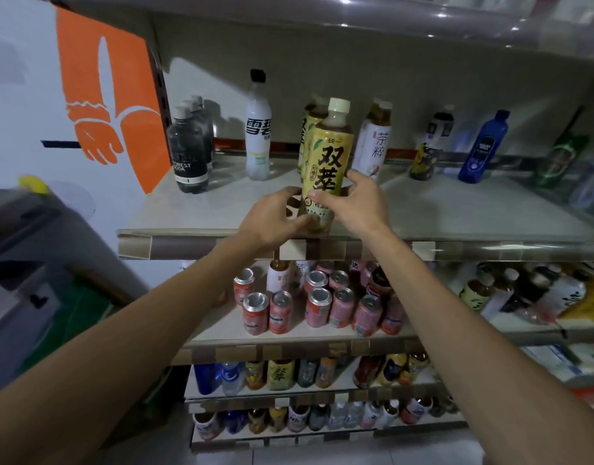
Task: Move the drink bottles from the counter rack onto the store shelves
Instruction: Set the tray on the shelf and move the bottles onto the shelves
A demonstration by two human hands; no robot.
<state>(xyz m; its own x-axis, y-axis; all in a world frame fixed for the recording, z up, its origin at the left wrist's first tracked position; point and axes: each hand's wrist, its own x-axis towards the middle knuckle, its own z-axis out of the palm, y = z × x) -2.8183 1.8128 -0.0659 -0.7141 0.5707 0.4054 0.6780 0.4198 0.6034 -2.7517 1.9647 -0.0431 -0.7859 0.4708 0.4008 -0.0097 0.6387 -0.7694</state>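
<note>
Both bare arms reach up from below, the left arm point(127, 340) and the right arm point(473, 330), to the top shelf point(473, 213). A big orange sign point(111, 95) is on the wall to the left. The lower shelf point(218, 328) holds a bunch of pink cans point(319, 307).

A yellow tea bottle point(332, 156) with a pale cap is straight up at the front edge of the top shelf. The left grip point(272, 218) curls round its low part from the left. The right grip point(356, 203) curls round it from the right, thumb on the label. Both hide its bottom, so I cannot tell if it sits on the shelf.

Just behind it is another yellow bottle point(307, 135). A white bottle point(258, 135) stands to the left, dark soda bottles point(188, 152) further left, and a blue bottle point(483, 149) off to the right.
</note>
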